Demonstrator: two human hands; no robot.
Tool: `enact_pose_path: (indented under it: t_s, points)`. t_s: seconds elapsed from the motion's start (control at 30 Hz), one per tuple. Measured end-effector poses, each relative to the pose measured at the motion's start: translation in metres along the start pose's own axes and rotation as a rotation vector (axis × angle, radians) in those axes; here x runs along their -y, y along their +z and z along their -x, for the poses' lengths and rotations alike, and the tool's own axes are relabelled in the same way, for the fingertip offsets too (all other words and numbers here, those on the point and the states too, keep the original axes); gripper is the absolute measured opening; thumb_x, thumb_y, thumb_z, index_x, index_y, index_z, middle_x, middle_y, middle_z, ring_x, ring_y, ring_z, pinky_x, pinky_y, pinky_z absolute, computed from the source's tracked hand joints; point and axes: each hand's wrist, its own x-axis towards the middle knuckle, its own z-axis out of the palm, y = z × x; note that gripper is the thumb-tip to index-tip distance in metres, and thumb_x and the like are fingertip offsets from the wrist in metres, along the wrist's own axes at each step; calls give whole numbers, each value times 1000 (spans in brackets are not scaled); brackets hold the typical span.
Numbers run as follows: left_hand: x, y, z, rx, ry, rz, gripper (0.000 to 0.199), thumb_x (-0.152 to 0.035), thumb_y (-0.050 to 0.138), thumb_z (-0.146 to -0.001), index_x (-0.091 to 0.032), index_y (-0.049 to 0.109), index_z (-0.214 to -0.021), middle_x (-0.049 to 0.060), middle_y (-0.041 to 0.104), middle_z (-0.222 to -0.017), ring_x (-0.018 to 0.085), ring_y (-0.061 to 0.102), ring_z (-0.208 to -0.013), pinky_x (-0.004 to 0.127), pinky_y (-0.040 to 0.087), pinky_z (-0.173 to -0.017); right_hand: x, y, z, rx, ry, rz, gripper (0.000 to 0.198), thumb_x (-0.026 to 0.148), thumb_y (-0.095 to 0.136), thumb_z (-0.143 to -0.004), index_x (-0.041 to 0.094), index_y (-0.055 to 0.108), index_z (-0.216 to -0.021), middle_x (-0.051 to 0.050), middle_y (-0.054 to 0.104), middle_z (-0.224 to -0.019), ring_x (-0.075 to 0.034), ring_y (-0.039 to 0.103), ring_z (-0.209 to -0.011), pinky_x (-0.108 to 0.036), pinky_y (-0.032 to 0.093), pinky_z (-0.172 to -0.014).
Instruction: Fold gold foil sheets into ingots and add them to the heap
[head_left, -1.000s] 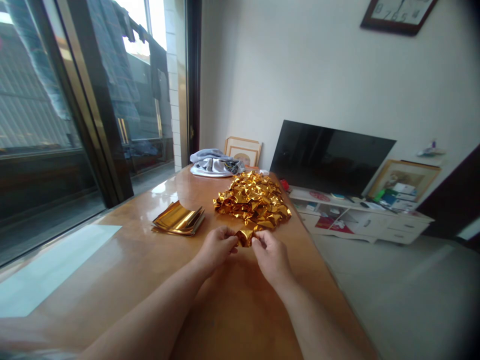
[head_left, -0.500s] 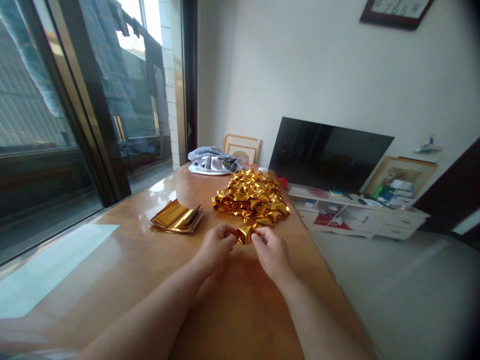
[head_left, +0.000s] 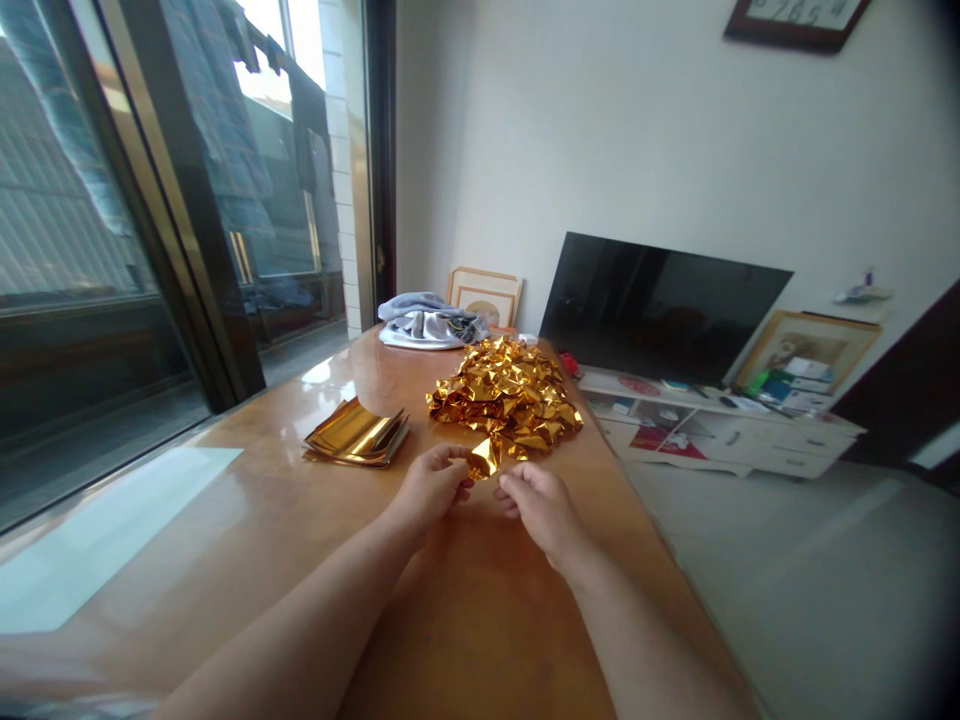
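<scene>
My left hand [head_left: 433,487] pinches the left side of a folded piece of gold foil paper [head_left: 486,458] just above the table. Beside that piece, on its right, is my right hand [head_left: 538,505], thumb and fingertips pressed together with nothing visible between them. Right behind the held piece rises a heap of folded gold foil pieces [head_left: 510,385]. To the left of my left hand lies a stack of flat gold foil sheets [head_left: 356,432], its edges curling up.
The glossy wooden table [head_left: 465,620] drops off along its right edge. Folded cloth [head_left: 427,322] lies at the far end. A pale sheet [head_left: 112,530] covers the left side. Beyond stand a television [head_left: 660,310] and a white cabinet [head_left: 739,440].
My right hand has come off the right side of the foil piece and drawn slightly back. The left hand keeps its pinch, and the piece has tilted a little.
</scene>
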Motion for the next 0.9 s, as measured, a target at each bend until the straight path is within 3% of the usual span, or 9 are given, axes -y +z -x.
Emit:
enact_pose_path:
  t_s: [0.1, 0.23, 0.43, 0.63, 0.9]
  points:
    - [4, 1, -1, 48, -33, 43, 25, -25, 67, -72, -13, 66, -94, 2, 63, -68, 8, 53, -54, 20, 40, -52, -2, 5, 2, 46, -37, 57, 29, 44, 60, -86, 16, 64, -77, -3, 68, -71, -15, 57, -61, -25, 43, -54]
    - [8, 3, 0, 42, -29, 8, 22, -28, 69, -72, -14, 63, -88, 1, 63, -66, 10, 57, -54, 22, 44, -54, -9, 6, -1, -3, -77, 101, 30, 45, 61, -85, 17, 63, -76, -1, 66, -68, -14, 55, -58, -24, 41, -53]
    - [12, 4, -2, 15, 96, -225, 10, -25, 65, -72, -16, 61, -74, 2, 66, -69, 12, 59, -58, 22, 46, -55, -11, 0, -4, -95, -136, 216, 26, 41, 59, -85, 19, 61, -71, 1, 62, -63, -14, 51, -57, -24, 37, -52]
    - [16, -2, -6, 25, 115, -418, 9, -25, 62, -73, -16, 62, -71, 1, 64, -64, 13, 58, -56, 21, 39, -50, -4, -4, -3, -129, -187, 336, 19, 33, 58, -83, 20, 61, -69, 3, 56, -60, -15, 49, -58, -24, 33, -52]
    - [4, 2, 2, 21, 73, -352, 11, -22, 59, -72, -17, 56, -63, 0, 60, -59, 12, 55, -53, 21, 41, -49, 0, -6, -3, -106, -221, 327, 17, 28, 55, -81, 20, 56, -65, 3, 54, -60, -14, 47, -59, -24, 32, -53]
